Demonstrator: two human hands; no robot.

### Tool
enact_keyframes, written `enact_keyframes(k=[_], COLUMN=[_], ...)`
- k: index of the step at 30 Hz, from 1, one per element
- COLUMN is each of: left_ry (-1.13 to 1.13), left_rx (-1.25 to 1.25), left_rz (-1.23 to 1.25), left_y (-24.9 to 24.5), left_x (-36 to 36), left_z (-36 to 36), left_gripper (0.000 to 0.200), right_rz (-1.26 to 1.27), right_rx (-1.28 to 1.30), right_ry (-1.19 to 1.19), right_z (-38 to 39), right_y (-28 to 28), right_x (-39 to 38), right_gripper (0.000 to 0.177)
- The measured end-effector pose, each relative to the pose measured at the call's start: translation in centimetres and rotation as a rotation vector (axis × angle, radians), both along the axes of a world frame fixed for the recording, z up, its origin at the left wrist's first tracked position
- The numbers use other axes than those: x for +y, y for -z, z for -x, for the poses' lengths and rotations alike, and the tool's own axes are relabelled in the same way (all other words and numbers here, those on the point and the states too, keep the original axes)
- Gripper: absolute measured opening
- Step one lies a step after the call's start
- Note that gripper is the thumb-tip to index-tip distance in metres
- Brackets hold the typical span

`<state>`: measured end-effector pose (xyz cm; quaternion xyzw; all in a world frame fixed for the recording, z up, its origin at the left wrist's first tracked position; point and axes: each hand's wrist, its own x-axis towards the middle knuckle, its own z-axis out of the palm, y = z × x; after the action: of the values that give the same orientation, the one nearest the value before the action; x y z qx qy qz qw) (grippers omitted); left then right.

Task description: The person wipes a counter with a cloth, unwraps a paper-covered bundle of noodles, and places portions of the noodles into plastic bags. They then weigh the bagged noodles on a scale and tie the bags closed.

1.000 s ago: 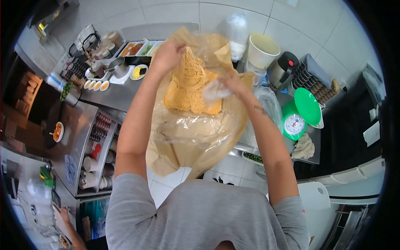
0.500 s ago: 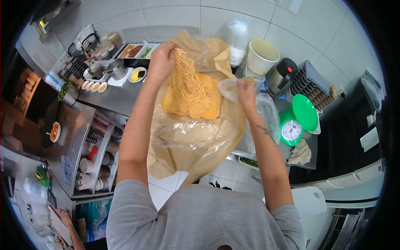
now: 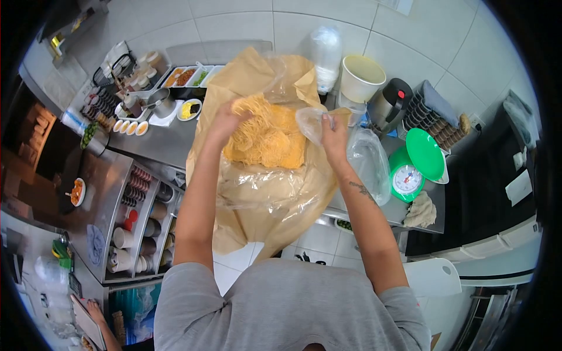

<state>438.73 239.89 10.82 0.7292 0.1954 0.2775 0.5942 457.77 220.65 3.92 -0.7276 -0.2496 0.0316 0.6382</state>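
A pile of thin yellow noodles (image 3: 275, 137) lies on a plastic-lined sheet of brown paper (image 3: 257, 225). My left hand (image 3: 227, 121) is at the pile's upper left, its fingers closed around some loose strands and partly hidden among them. To the right of the pile, my right hand (image 3: 335, 134) pinches the top of a small clear plastic bag (image 3: 310, 124), which hangs beside the noodles. A corner of brown paper shows behind my right fingers.
On the right stand a green dial scale (image 3: 407, 179), a crumpled cloth (image 3: 420, 209), a thermos jug (image 3: 391, 105) and a white bucket (image 3: 363, 76). Sauce cups (image 3: 130, 127) and a small yellow-filled dish (image 3: 190, 109) sit left. Another person's hand (image 3: 95, 311) holds a tablet-like board at lower left.
My left hand has come down with the lifted noodles, which now rest in a looser heap on the pile. My right hand has shifted slightly left, still holding the bag.
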Motion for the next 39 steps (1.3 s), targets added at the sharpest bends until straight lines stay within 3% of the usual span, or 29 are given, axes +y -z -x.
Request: enact_keyframes(k=[4,7,11,13,14,16,19,22,24,28,31,34,37,38,39], left_ry=[0.069,0.033,0.08,0.117,0.031,-0.132,-0.131,-0.119,-0.176,-0.251,-0.219,0.037,0.127,0.162,0.196], left_rx=[-0.269,-0.25,0.233,0.463,0.498,0.571,0.142,-0.187,-0.164,-0.145,0.453,0.475,0.456,0.307,0.159], left_rz=[0.458,0.409,-0.124,-0.503,-0.427,-0.271,0.597,1.01,0.778,0.325,-0.706,-0.797,-0.506,-0.365,-0.222], left_y=[-2.4,-1.2,0.5,2.7,2.5,2.0,1.6,3.9,5.0,6.2,1.4,-0.9,-4.8,-5.5,-6.0], left_x=[-0.5,-2.8,-5.0,-4.1,-4.0,-4.1,-4.9,-5.4,-5.6,-6.0,-5.6,-4.0,-3.1,-2.8,-2.8], left_z=[1.2,0.1,-2.1,-3.5,-3.8,-4.3,-3.7,-3.8,-3.7,-5.0,-4.5,-5.4,-5.4,-5.0,-4.4], left_gripper=[0.037,0.037,0.037,0.036,0.035,0.034,0.036,0.034,0.034,0.034,0.035,0.035,0.03,0.033,0.038], right_rz=[0.002,-0.039,-0.335,-0.172,-0.091,-0.044,0.029,0.015,-0.004,-0.035,-0.042,0.003,0.038,0.044,-0.015], right_rx=[0.059,0.185,0.124,-0.16,-0.302,-0.311,-0.149,0.001,0.024,-0.012,0.019,-0.038,-0.101,-0.118,0.022], right_ry=[0.001,-0.083,-0.318,-0.324,-0.323,-0.339,-0.346,-0.408,-0.47,-0.539,-0.498,-0.483,-0.443,-0.42,-0.442], right_z=[1.3,3.3,4.6,5.1,5.6,7.2,7.9,7.3,7.1,6.8,6.2,4.2,3.0,3.1,3.5], right_y=[-0.2,-1.9,-1.6,-1.9,-2.5,-3.3,-2.7,-0.6,0.6,-2.1,-4.9,-6.9,-9.6,-11.4,-13.0], right_x=[1.5,2.7,5.9,5.6,5.2,4.5,3.2,2.7,2.8,3.2,3.5,4.8,4.8,4.4,3.9], right_gripper=[0.029,0.025,0.02,0.02,0.021,0.018,0.019,0.024,0.025,0.022,0.021,0.02,0.019,0.019,0.017])
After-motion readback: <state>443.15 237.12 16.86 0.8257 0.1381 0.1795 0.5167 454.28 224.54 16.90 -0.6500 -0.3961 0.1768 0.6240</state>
